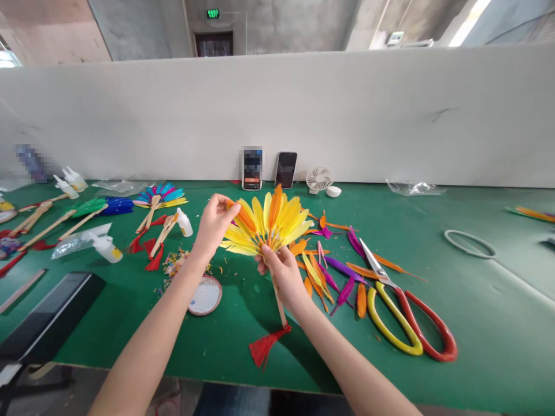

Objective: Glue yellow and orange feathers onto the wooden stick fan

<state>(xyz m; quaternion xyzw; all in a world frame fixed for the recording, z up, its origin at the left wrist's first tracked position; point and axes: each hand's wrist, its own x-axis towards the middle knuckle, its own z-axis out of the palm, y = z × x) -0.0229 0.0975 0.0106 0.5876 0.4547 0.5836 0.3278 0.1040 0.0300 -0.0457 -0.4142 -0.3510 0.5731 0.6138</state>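
Observation:
A feather fan (289,222) of yellow feathers, with an upright orange one near its middle, stands spread in front of me. My right hand (284,274) is closed around the base of the fan, where the feather quills meet the wooden handle. A red tassel (265,346) hangs from the handle's lower end. At the fan's left side, my left hand (217,222) pinches an orange feather (246,218) near its tip. That feather's lower end lies among the yellow feathers; whether it is attached I cannot tell.
Large scissors (396,300) and loose orange and purple feathers (342,277) lie right of the fan. A small dish (206,296), glue bottles (106,247) and other feather fans (158,199) are on the left. Two phones (286,169) and a small fan (319,178) stand behind.

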